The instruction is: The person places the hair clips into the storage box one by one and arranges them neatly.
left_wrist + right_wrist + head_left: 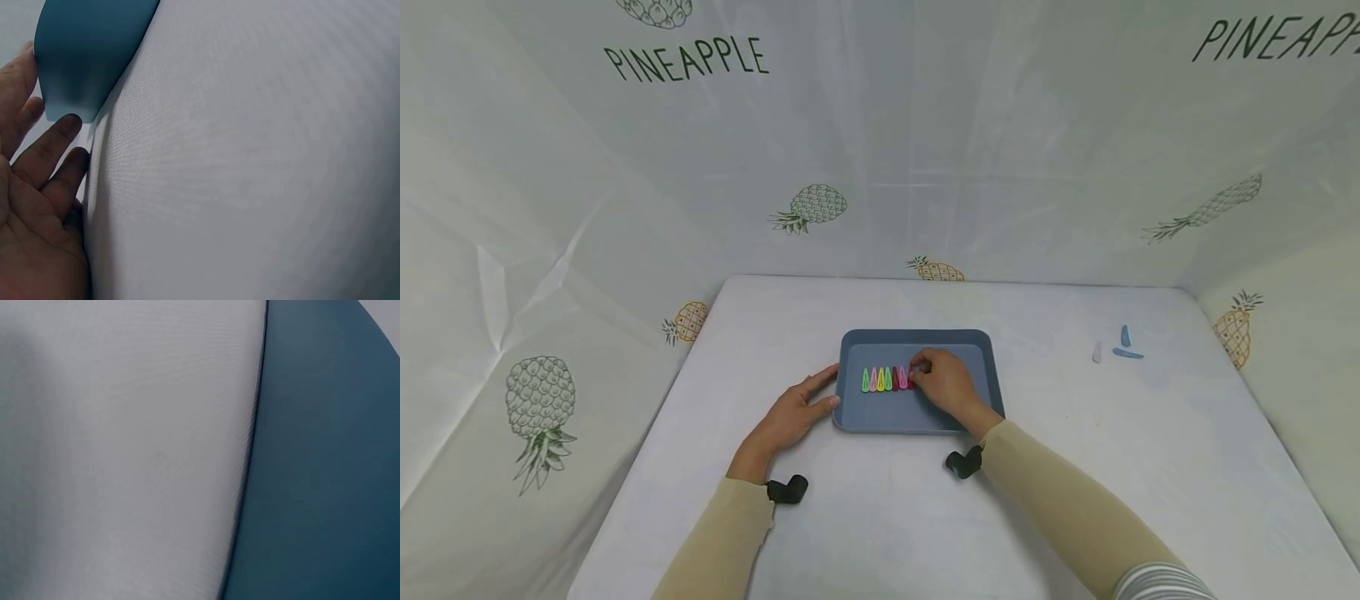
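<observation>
The white desk (880, 500) was occupied near its middle by a blue-grey tray (891, 414), whose far rim is taken as twelve o'clock. At the nine-o'clock side, its rim was touched by the left hand (792, 414), fingers extended, thumb spread, nothing gripped. From five o'clock the right hand (947, 385) was extended over the tray, fingers bent. Inside, slightly toward nine o'clock, a row of clips (881, 380) was laid side by side. Off the tray, toward three o'clock, two blue clips (1127, 353) and a pale clip (1097, 352) could be seen. The red end clip (911, 383), at the row's three-o'clock end, was seemingly pinched by the right thumb and fingertip; how firmly could not be told. The row might be knocked askew if neighbouring clips were brushed by those fingertips, or if the tray were nudged by the left hand.
</observation>
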The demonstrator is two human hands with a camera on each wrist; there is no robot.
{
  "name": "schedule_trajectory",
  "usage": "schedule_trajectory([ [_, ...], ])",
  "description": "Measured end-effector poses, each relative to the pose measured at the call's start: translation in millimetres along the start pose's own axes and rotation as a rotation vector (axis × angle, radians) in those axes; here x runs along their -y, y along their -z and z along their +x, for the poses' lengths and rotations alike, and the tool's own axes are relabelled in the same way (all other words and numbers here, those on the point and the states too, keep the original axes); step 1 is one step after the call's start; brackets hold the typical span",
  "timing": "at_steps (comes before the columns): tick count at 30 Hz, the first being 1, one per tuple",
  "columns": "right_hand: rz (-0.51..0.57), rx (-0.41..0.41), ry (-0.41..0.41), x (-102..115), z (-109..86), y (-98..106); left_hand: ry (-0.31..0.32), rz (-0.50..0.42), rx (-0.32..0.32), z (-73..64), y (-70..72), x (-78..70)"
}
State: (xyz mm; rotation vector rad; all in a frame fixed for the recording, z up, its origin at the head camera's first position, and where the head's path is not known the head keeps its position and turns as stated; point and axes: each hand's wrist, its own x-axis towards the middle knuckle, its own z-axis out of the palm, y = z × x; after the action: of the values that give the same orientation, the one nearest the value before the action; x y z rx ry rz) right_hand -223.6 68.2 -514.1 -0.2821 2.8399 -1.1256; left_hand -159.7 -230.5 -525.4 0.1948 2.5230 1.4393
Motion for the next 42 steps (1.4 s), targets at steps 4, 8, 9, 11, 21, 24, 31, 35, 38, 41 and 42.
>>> schedule_trajectory([
  [4, 0.007, -0.003, 0.001, -1, -0.2, 0, 0.006, 0.005, -0.004, -0.4, -0.3, -0.1],
  [8, 0.009, -0.008, 0.006, -2, -0.2, -1, 0.005, -0.001, -0.001, -0.2, -0.3, 0.2],
  [9, 0.008, -0.010, 0.008, -2, -0.4, -1, 0.009, -0.004, -0.002, -0.2, -0.2, 0.2],
  [11, 0.009, -0.014, 0.014, -2, -0.8, -1, 0.007, -0.006, 0.001, 0.0, -0.1, 0.9],
  [21, 0.061, -0.030, 0.007, -1, -2.4, 2, 0.007, -0.006, 0.004, -0.4, 0.0, 1.3],
  [24, 0.066, -0.038, 0.013, -2, -1.7, 3, 0.005, -0.004, 0.004, -0.6, 0.2, 0.4],
  [31, 0.118, -0.052, 0.040, -5, -2.2, 4, -0.012, -0.016, 0.000, 0.0, -0.6, -0.4],
  [35, 0.139, -0.067, 0.061, -7, -3.1, 6, -0.025, -0.025, -0.003, 0.9, -1.7, 0.8],
  [38, 0.155, -0.063, 0.068, -6, -4.6, 12, -0.024, -0.024, -0.002, 0.8, -1.6, 1.3],
  [41, 0.176, -0.041, 0.067, -5, -6.3, 18, -0.024, -0.020, -0.001, 0.5, -1.3, 1.8],
  [42, 0.184, -0.038, 0.067, -5, -6.7, 21, -0.024, -0.020, 0.000, 0.4, -1.3, 1.9],
])
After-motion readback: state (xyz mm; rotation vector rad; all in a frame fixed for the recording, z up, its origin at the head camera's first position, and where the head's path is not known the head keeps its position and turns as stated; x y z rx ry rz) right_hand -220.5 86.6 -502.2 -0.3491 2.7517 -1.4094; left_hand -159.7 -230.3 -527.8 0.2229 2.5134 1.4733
